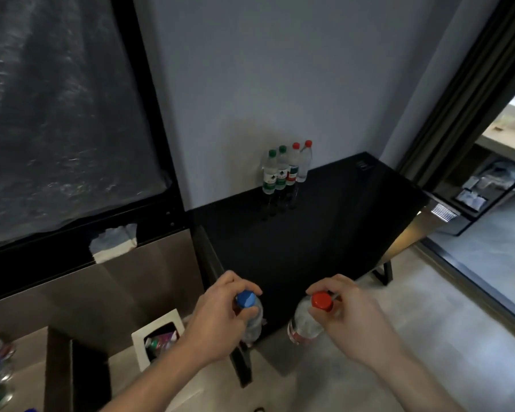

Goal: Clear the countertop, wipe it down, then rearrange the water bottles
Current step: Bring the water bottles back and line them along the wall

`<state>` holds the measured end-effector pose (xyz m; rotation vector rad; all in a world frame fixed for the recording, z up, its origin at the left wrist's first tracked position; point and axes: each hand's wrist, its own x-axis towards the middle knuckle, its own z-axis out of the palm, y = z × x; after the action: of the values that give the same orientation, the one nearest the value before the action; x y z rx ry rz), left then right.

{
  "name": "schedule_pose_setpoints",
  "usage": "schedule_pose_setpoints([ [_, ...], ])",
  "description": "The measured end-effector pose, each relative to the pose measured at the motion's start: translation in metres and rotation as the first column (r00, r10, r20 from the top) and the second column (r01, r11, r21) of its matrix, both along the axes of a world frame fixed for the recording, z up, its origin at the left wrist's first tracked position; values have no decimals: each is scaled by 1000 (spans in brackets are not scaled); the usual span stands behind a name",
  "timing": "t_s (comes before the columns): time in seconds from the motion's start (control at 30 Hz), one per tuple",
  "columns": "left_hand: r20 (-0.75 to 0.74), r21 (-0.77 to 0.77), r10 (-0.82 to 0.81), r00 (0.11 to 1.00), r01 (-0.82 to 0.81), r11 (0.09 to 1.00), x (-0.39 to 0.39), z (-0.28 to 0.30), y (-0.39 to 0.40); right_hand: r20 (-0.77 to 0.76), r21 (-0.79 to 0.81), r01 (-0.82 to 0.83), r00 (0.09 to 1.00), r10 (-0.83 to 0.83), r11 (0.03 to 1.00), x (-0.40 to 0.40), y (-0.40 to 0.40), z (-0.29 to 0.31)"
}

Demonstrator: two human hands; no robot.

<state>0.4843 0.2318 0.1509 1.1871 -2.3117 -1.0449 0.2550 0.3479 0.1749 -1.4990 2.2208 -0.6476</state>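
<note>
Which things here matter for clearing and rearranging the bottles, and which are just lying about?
Part of the job:
- glossy black countertop
- clear blue-capped bottle gripped by left hand
- clear red-capped bottle gripped by right hand
- row of four clear plastic bottles, two green-capped, two red-capped, by the wall

Just lying about:
- white square bin holding wrappers
- crumpled white cloth on the ledge

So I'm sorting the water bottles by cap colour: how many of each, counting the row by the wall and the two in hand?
Green caps: 2
Red caps: 3, two in the row and one in the right hand
Blue caps: 1, in the left hand
Total: 6 bottles
</note>
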Motion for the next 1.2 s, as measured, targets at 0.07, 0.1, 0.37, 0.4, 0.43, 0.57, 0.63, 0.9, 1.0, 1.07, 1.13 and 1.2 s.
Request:
schedule_pose_setpoints([
  [0.07, 15, -12, -20, 1000, 21, 1000, -30, 1, -12, 4, -3, 10, 1000, -10, 1000, -29, -6, 1],
  [0.1, 14, -6, -32, 999, 32, 999, -45, 1, -16, 15, -1, 20, 1000, -20, 1000, -43, -7, 2],
  [0.37, 21, -11, -18, 1000, 18, 1000, -148, 2, -42, 76, 3, 43, 996, -43, 999, -158, -34, -7],
  [0.4, 25, -4, -2, 1000, 2, 1000, -160, 0, -43, 83, 9, 30, 996, -31, 1000, -173, -38, -10],
  [0.43, 26, 4, 19, 999, -19, 1000, -172, -1, -42, 91, 12, 13, 996, -14, 1000, -188, -41, -13],
  [0.57, 21, 22, 122, 992, -122, 992, -221, -9, -37, 122, 26, -94, 989, 90, 995, -252, -56, -20],
  [0.63, 14, 34, 183, 983, -183, 983, -246, -11, -33, 138, 15, -143, 981, 139, 990, -285, -63, -21],
  [0.9, -41, 33, 395, 918, -394, 919, -332, -5, -25, 98, 1, -337, 937, 336, 941, -388, -107, -18],
  [1.0, -48, 32, 421, 906, -420, 907, -355, -9, -31, 106, 6, -366, 926, 363, 931, -414, -126, -19],
  [1.07, -33, 31, 415, 909, -414, 910, -369, -14, -44, 97, 13, -374, 923, 371, 927, -430, -141, -20],
  [1.13, 31, 34, 378, 925, -379, 925, -381, -19, -62, 99, 32, -365, 927, 361, 930, -444, -155, -19],
  [1.2, 109, 42, 333, 937, -339, 940, -395, -23, -81, 119, 46, -356, 930, 349, 933, -457, -167, -18],
])
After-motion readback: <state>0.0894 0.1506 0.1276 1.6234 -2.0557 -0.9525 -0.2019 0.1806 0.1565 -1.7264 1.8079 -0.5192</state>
